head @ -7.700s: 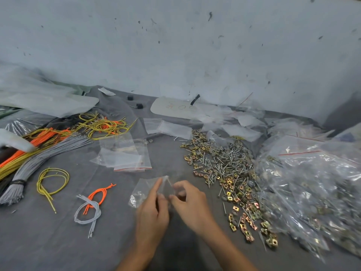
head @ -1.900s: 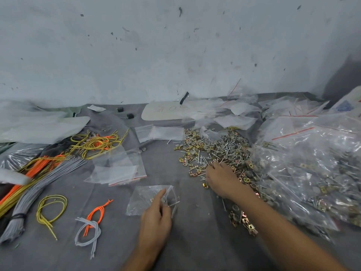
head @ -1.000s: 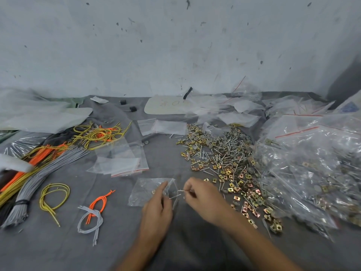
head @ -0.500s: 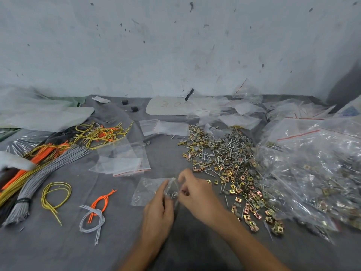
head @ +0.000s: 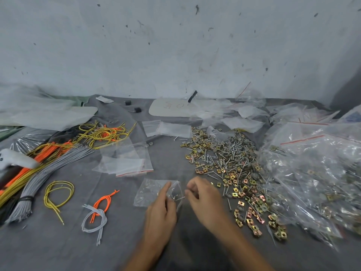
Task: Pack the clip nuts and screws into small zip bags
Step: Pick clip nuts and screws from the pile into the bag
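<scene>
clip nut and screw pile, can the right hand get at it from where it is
Probably yes: the right hand is at the small zip bag, right beside the pile, which lies loose and uncovered.

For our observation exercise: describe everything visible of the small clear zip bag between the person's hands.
The small zip bag is clear, crinkled plastic, lying on the grey cloth with its mouth toward the right. Thin screws show at the mouth. The left hand pinches its mouth edge; the right hand, blurred, is close beside the mouth.
</scene>
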`<control>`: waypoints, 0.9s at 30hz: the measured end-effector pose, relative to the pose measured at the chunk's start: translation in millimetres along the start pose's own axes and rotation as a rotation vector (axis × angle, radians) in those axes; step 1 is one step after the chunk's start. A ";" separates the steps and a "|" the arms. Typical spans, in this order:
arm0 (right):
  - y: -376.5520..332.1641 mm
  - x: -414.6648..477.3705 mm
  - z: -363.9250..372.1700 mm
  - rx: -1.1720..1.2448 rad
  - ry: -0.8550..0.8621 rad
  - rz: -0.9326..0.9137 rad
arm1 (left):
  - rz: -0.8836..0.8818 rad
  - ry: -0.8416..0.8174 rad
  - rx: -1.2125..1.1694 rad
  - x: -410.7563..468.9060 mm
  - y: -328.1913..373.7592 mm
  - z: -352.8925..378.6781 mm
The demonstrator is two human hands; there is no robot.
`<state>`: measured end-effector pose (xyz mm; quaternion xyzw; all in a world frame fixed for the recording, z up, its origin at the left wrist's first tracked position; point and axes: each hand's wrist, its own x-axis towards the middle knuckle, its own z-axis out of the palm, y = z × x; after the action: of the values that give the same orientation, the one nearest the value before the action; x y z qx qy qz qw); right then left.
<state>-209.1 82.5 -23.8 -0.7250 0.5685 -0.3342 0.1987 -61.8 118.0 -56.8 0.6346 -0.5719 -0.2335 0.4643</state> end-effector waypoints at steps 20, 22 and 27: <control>33.0 55.2 -31.0 -0.071 -0.032 0.090 | -0.015 -0.018 -0.039 0.9 -1.1 0.3; 49.6 70.9 -42.3 -0.331 -0.075 0.125 | -0.015 -0.025 -0.033 0.5 -0.3 -0.1; 70.2 83.5 -42.2 -0.581 -0.212 0.130 | -0.025 -0.021 -0.034 0.6 1.5 -1.3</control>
<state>-276.8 -12.8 -19.7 -0.7445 0.6614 -0.0669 0.0624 -61.3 117.9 -54.8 0.6315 -0.5645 -0.2555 0.4661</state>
